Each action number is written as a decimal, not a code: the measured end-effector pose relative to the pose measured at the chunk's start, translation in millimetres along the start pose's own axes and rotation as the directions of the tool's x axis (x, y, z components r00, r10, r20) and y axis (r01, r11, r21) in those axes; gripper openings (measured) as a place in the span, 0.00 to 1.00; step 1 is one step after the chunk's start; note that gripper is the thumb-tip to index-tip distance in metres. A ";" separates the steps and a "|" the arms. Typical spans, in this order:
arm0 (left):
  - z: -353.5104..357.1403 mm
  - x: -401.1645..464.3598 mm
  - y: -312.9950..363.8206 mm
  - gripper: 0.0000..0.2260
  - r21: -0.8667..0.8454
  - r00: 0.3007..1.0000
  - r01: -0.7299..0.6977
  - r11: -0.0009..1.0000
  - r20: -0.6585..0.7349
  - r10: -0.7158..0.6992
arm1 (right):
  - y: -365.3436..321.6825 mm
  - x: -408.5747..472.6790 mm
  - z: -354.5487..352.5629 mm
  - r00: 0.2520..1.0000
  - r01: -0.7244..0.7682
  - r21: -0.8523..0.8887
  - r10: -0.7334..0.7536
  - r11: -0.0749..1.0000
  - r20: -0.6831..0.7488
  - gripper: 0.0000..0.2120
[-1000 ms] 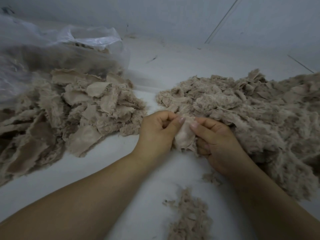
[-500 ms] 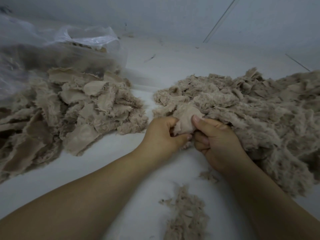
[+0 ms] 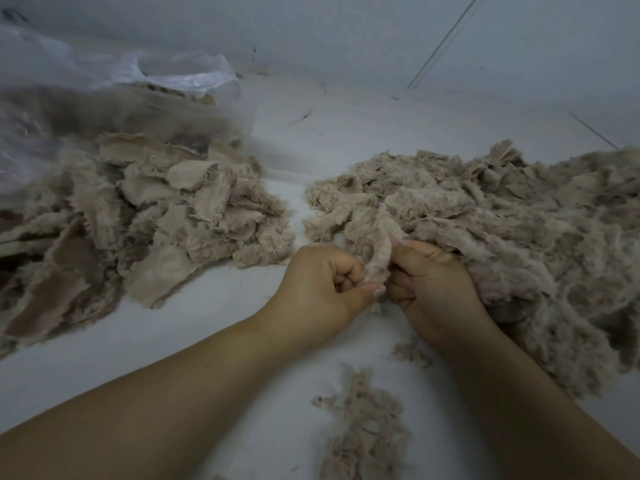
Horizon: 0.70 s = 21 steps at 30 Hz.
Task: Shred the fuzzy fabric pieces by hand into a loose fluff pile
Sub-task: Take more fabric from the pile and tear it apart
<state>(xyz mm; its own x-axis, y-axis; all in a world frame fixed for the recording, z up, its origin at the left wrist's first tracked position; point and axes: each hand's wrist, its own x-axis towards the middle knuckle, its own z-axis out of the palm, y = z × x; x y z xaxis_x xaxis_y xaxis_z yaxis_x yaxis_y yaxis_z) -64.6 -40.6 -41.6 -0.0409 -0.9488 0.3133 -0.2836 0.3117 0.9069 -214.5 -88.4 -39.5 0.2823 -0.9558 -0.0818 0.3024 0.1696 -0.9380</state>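
A pale tabletop (image 3: pixel 322 150) meets grey walls. The fluff pile (image 3: pixel 502 244) spreads right; unshredded fabric pieces (image 3: pixel 145 216) spill from a clear plastic bag (image 3: pixel 86 95) left. Left hand (image 3: pixel 322 289) and right hand (image 3: pixel 433 289) each grip one fabric piece (image 3: pixel 379 258) between them.

On the counter (image 3: pixel 346 140), fabric pieces (image 3: pixel 145 220) lie left, before a plastic bag (image 3: pixel 86 98); the fluff pile (image 3: pixel 502 237) lies right, loose scraps (image 3: pixel 363 434) nearest.

bare forearms, hands (image 3: pixel 374 289), pale polished nails
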 end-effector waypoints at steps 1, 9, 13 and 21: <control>-0.8 -1.7 1.0 0.16 0.003 0.999 -0.004 1.000 0.033 0.004 | 0.5 0.1 -0.6 1.000 -0.007 -0.023 0.007 1.000 -0.012 0.21; 6.3 -21.5 9.0 0.12 0.230 0.895 -0.242 0.943 0.429 0.125 | -0.6 2.5 -1.1 0.998 -0.028 0.036 0.029 0.999 -0.047 0.10; 6.2 -13.6 5.8 0.21 0.309 0.954 -0.273 0.911 0.208 0.215 | -0.1 0.8 -0.6 0.999 -0.020 0.000 0.020 1.000 -0.041 0.13; 0.6 9.1 -10.9 0.19 0.232 0.980 0.031 0.972 -0.199 0.016 | 2.7 1.4 -0.5 1.000 0.011 -0.008 -0.011 1.000 0.016 0.14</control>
<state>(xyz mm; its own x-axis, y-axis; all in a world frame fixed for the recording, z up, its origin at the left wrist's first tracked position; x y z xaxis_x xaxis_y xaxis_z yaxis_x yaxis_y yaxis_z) -62.4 -52.7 -48.8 0.1463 -0.9142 0.3780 -0.4994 0.2616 0.8259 -213.7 -89.4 -42.3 0.2940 -0.9535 -0.0662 0.2979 0.1572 -0.9416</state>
